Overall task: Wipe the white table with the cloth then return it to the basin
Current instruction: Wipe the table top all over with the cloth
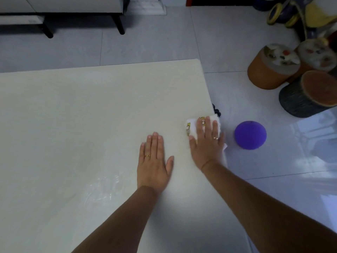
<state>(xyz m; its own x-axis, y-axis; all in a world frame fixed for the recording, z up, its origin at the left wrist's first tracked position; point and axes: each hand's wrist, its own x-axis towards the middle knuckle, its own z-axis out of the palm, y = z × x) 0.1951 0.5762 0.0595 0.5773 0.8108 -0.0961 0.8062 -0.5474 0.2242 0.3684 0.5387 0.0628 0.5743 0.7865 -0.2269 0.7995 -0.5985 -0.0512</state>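
Observation:
The white table (82, 115) fills the left and middle of the head view. A white cloth (191, 127) with yellow printed figures lies at the table's right edge. My right hand (207, 143) presses flat on top of it, fingers spread, covering most of it. My left hand (155, 161) rests flat and empty on the bare tabletop just left of the cloth. A wet, shiny streak (102, 187) shows on the surface near my left forearm. No basin is in view.
A purple ball (250, 135) lies on the tiled floor just right of the table edge. Round stools (269, 70) and a dark one (308, 95) stand at the right. A cabinet on black legs (116, 21) is at the back.

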